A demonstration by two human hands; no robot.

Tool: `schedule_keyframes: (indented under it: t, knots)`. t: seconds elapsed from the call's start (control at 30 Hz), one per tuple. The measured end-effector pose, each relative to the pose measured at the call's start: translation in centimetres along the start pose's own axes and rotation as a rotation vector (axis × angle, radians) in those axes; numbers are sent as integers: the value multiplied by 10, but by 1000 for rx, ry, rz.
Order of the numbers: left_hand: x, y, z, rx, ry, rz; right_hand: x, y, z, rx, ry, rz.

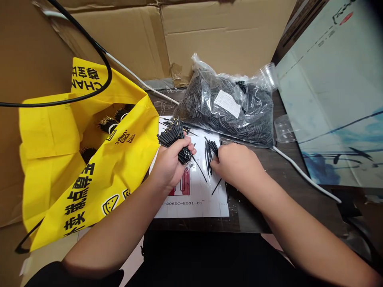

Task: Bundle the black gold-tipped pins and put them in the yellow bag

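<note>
My left hand [169, 161] is closed round a bundle [175, 139] of thin black sticks, ends fanned up and away from me. My right hand [236, 161] lies knuckles-up on the white sheet [194, 199], fingertips pinching at a small loose pile [210, 153] of the same sticks; whether those fingers have closed on any, I cannot tell. A few strays [217, 186] lie apart on the sheet.

Risk, as I judge it: the bundle is loose at the top, so a slack grip could let sticks slide out and scatter. Strays near the sheet's edge could roll onto the dark bench [254, 215] and be hard to see there.

Left of the sheet, a yellow bag [74, 175] gapes open with banded bundles inside. Beyond, a clear sack [227, 109] full of sticks, two plastic cups [284, 128] beside it. A white cable [299, 171] crosses the bench. Cardboard [179, 36] walls the back; a black cable [89, 40] loops over the bag.
</note>
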State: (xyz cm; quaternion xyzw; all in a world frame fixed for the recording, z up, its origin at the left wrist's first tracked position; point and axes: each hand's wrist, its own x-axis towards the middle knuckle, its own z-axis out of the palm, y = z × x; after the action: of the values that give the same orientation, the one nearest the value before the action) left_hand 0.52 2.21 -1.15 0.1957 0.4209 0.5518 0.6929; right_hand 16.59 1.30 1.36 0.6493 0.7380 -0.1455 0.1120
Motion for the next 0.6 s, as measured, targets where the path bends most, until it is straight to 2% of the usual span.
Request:
schedule_keyframes:
  t: [0.17,0.3,0.6]
  knots:
    - [-4,-1,3,8,-1,-17,0,12,4,42,31,-56]
    - [-6,-5,2,17,-25,-36,-1,26,5,177,51,-86]
    - [-11,-5,5,57,-40,-81,-7,52,4,425,-37,-95]
